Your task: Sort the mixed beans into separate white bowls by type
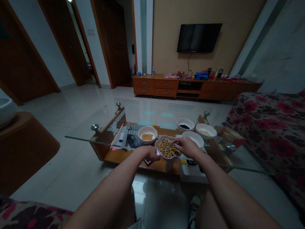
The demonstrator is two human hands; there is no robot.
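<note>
My left hand [150, 153] grips the left rim of a purple-edged bowl [167, 149] full of mixed beans on the glass coffee table [89, 133]. My right hand [187, 146] is at the bowl's right rim, fingers pinched over the beans; what they hold is too small to make out. Behind stand white bowls: one with yellow beans [147, 134], one with dark beans [185, 124], one with pale beans [206, 131], and another [194, 138] partly hidden by my right hand.
A floral sofa [280, 131] runs along the right, and floral cushion [20, 224] lies at the lower left. A wooden TV cabinet [193, 87] with a wall television [198, 37] stands at the back. A round wooden stand [12, 146] with a basin is at the left.
</note>
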